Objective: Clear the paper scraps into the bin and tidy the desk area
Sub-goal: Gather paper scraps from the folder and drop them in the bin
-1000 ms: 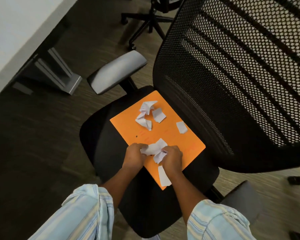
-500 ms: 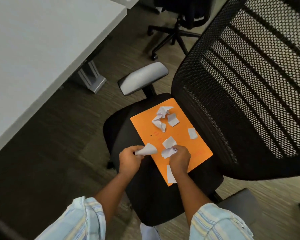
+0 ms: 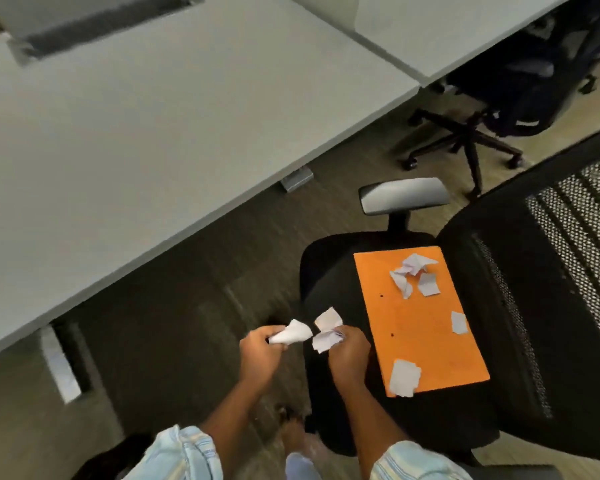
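An orange folder point(image 3: 420, 327) lies on the black seat of an office chair point(image 3: 329, 268). Several white paper scraps rest on the folder: a crumpled cluster point(image 3: 411, 271) near its far end, a small piece point(image 3: 459, 322) at its right edge and a larger piece point(image 3: 404, 377) at its near corner. My left hand point(image 3: 258, 355) is closed around a rolled paper scrap point(image 3: 291, 332), left of the chair over the floor. My right hand point(image 3: 349, 351) grips crumpled paper scraps point(image 3: 326, 330) above the seat's left edge. No bin is in view.
A wide grey desk point(image 3: 136, 133) fills the upper left, its metal foot point(image 3: 297, 178) on the dark carpet. The chair's mesh back point(image 3: 568, 271) rises at right, a grey armrest point(image 3: 402, 195) behind the seat. A second black chair point(image 3: 499, 109) stands at the far right.
Both hands lifted scraps off the folder and moved left, away from the chair. The view swung left and up, showing much more of the desk.
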`<action>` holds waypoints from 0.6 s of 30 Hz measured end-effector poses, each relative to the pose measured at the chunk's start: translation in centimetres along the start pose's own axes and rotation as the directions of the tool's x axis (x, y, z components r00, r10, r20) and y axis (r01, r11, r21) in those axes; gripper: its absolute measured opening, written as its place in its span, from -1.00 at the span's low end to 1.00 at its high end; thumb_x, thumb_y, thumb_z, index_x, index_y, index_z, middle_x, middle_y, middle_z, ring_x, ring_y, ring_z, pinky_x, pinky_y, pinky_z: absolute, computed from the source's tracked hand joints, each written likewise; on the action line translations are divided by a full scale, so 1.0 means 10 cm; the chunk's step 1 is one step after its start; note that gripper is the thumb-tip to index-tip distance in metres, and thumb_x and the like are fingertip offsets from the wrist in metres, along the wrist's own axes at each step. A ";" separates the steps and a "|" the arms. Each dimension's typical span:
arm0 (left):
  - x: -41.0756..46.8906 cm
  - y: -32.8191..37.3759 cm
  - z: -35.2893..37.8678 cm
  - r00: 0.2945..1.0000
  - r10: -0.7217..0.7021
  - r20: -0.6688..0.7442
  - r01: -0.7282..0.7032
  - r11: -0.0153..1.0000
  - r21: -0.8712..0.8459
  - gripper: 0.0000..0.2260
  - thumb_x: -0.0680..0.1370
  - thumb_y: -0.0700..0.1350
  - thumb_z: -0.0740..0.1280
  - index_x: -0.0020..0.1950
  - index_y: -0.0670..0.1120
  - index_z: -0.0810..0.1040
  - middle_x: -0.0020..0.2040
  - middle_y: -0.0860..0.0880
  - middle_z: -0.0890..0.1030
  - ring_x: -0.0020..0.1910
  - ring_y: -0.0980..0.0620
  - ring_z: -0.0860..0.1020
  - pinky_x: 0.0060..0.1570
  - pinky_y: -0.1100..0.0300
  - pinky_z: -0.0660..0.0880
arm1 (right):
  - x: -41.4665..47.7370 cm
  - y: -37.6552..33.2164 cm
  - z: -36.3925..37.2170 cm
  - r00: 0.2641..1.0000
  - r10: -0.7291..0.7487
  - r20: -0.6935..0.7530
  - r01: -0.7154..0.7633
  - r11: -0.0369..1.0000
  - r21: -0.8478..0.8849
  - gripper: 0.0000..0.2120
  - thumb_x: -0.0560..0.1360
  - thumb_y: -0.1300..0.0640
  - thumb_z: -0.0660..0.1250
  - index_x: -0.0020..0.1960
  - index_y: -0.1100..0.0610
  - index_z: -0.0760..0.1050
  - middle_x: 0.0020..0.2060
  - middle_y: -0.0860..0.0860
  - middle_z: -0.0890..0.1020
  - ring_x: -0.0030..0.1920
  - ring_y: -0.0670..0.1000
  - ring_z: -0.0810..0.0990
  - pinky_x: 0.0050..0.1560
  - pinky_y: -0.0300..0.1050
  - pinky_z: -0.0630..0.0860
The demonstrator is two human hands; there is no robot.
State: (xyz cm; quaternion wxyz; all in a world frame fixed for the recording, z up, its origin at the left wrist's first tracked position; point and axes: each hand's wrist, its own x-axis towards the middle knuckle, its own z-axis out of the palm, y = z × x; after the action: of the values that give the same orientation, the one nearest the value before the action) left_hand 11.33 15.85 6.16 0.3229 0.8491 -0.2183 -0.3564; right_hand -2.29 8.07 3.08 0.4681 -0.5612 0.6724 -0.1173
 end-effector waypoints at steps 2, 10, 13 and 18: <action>-0.07 -0.19 -0.22 0.997 -0.034 -0.067 0.031 0.998 -0.053 -0.70 0.32 -0.34 0.38 -0.02 -0.08 0.71 -0.08 -0.02 0.72 -0.13 0.15 0.61 -0.26 0.53 0.39 | -0.13 -0.13 0.23 0.998 -0.036 0.048 0.037 0.999 -0.016 -0.74 0.45 0.36 0.24 0.08 0.20 0.57 0.01 0.08 0.58 0.08 0.08 0.54 -0.03 -0.27 0.38; -0.40 -1.12 -1.03 0.926 -0.241 -0.291 0.168 0.952 -0.257 -0.75 0.33 -0.33 0.44 -0.03 -0.15 0.70 -0.07 -0.10 0.72 -0.08 0.03 0.65 -0.10 0.30 0.46 | -0.78 -0.43 1.29 0.956 -0.090 0.279 0.137 0.978 -0.155 -0.88 0.38 0.22 0.38 -0.10 0.19 0.64 -0.12 0.11 0.66 -0.07 0.10 0.63 0.00 -0.14 0.53; -0.54 -1.55 -1.31 0.880 -0.337 -0.335 0.225 0.916 -0.331 -0.75 0.33 -0.31 0.47 -0.02 -0.16 0.69 -0.07 -0.11 0.71 -0.10 0.04 0.63 -0.10 0.29 0.44 | -1.07 -0.41 1.68 0.906 -0.267 0.328 0.331 0.931 -0.157 -0.85 0.41 0.42 0.33 -0.05 0.38 0.61 -0.07 0.26 0.65 -0.01 0.19 0.61 0.05 -0.19 0.44; -0.81 -2.22 -1.73 0.788 -0.470 -0.398 0.290 0.853 -0.434 -0.77 0.35 -0.35 0.45 -0.02 -0.20 0.68 -0.07 -0.17 0.71 -0.12 0.00 0.62 -0.11 0.24 0.46 | -1.65 -0.35 2.29 0.830 -0.365 0.422 0.466 0.869 -0.164 -0.87 0.38 0.49 0.31 -0.11 0.42 0.60 -0.14 0.31 0.64 -0.10 0.25 0.62 -0.04 -0.12 0.47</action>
State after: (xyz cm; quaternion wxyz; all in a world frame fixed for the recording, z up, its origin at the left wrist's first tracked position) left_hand 22.05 42.97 3.62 0.4329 0.8662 0.1163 -0.2208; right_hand 16.29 29.58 1.44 0.4734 -0.7631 0.4395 -0.0176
